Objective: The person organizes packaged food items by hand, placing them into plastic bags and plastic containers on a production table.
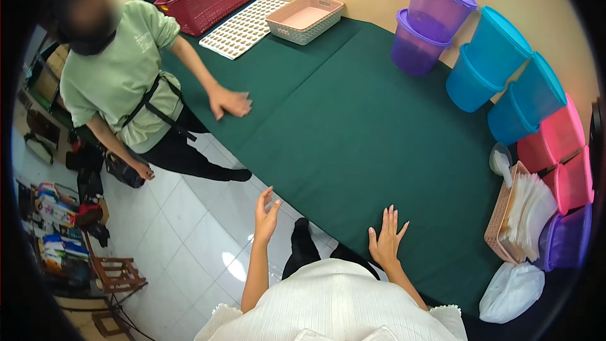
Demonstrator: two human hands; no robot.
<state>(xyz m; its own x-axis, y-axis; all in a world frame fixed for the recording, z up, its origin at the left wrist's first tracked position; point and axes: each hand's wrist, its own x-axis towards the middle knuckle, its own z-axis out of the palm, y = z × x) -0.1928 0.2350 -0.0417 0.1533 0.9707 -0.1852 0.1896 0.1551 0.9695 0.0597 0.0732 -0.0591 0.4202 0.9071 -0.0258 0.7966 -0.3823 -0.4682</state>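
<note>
My right hand (386,240) lies flat on the green tablecloth (353,151) near its front edge, fingers spread and holding nothing. My left hand (266,216) is raised beside the table edge, over the floor. Its fingers are slightly bent and apart, with nothing in them. To the right of my right hand stands a pink basket (494,230) packed with clear plastic bags (527,215). A scoop (502,164) with a white handle rests at the basket's far end, and a white plastic bag (512,292) lies at its near end.
Purple tubs (420,44), teal tubs (473,79) and pink tubs (555,139) line the wall. At the back are a grey-pink tray (306,22), a sticker sheet (243,28) and a red basket (211,0). A person (126,76) stands left, one hand over the cloth.
</note>
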